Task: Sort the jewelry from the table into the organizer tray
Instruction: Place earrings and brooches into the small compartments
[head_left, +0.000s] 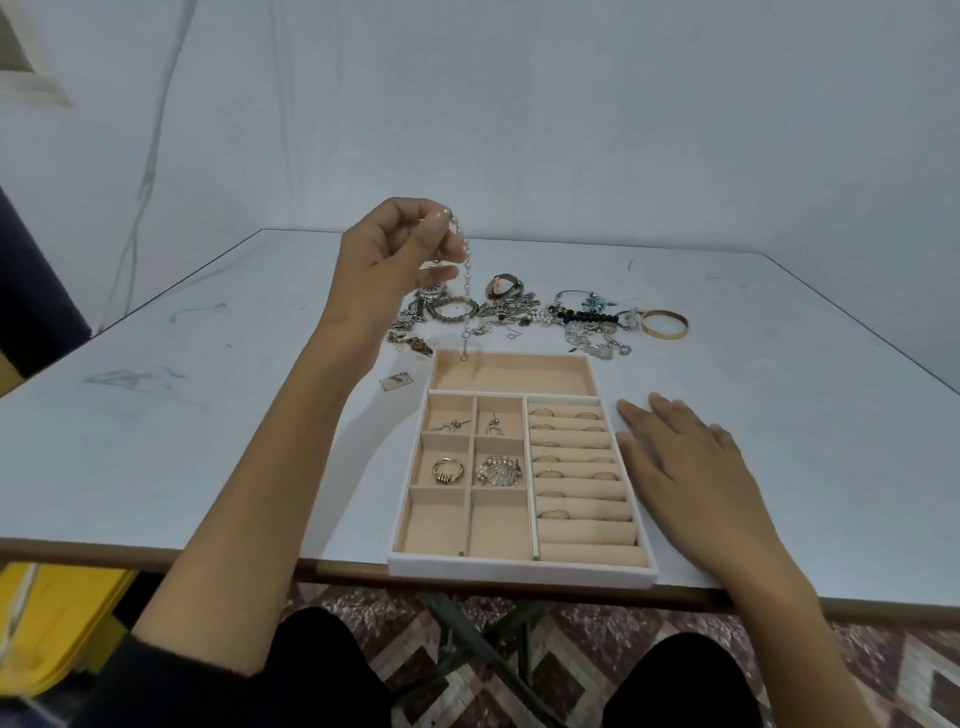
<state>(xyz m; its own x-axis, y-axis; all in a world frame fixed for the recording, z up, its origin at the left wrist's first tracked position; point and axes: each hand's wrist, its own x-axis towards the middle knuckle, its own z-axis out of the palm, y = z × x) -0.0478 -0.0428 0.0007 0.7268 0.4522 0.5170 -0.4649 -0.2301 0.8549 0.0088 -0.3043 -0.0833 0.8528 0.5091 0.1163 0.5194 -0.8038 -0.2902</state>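
Pearl bracelet (467, 270) hangs vertically above the far-left corner of the organizer tray (519, 570), with its lower clasp end near the tray's far rim. Left hand (400, 260) pinches the top end between thumb and curled fingers. Right hand (691, 467) rests flat on the table (208, 441) just right of the tray, fingers straight and slightly spread. Loose jewelry pile (519, 312) lies just beyond the tray's far edge.
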